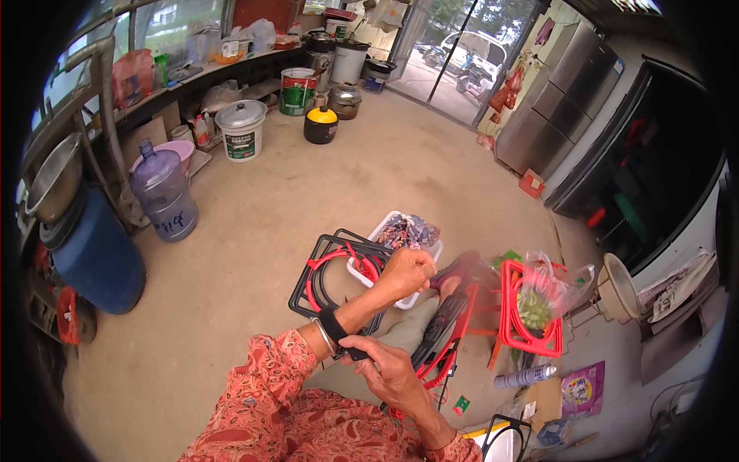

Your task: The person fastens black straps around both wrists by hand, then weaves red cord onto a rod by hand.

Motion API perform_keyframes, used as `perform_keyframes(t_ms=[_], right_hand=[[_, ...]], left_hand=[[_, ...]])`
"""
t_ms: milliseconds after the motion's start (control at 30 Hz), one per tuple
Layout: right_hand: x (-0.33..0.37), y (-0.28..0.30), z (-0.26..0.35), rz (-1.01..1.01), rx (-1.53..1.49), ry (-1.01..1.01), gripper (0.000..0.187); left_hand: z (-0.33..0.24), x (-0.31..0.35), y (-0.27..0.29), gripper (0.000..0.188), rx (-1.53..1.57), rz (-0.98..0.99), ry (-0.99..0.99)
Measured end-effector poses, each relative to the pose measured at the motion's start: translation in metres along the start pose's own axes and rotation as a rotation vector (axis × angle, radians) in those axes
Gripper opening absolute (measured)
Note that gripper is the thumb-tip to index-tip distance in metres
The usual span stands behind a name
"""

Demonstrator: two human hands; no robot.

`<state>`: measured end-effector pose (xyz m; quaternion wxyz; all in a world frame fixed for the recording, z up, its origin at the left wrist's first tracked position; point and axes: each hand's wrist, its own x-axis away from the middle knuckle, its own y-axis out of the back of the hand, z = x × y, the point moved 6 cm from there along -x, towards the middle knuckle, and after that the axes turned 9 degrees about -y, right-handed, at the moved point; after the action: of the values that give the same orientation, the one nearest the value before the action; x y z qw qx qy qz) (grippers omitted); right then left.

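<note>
Black, fabric-looking wristband (332, 323) sits around the left wrist, next to a silver-coloured metal bracelet (324, 336); we read the step in hand as adjusting or fastening it. Right hand (386, 374): we see fingers pinched on the band's dark end. Left hand (406, 272): fingers curled into a loose fist, nothing visible inside. We judge the next move calls for a steady wrist and a snug pull.

Daylight src.: doorway (443, 69) + L windows (173, 23) — bright, washed-out; R opening (662, 146) v. dark; edges — fisheye dist., blk. vignette.
</note>
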<state>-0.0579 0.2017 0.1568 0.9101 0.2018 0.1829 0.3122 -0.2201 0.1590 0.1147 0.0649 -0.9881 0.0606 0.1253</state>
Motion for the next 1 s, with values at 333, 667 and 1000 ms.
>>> perform_keyframes(t_ms=[333,667,1000], right_hand=[[0.005,0.007,0.020,0.059,0.050,0.107,0.020],[-0.017,0.016,0.018,0.050,0.075,0.117,0.021],[-0.015,0.007,0.005,0.078,0.137,0.098,0.022]], left_hand=[[0.008,0.032,-0.016,0.017,-0.749,0.004,-0.345],[0.034,0.084,-0.079,0.012,-1.127,0.553,-0.457],[0.099,0.127,-0.089,0.009,-1.450,0.738,-0.586]])
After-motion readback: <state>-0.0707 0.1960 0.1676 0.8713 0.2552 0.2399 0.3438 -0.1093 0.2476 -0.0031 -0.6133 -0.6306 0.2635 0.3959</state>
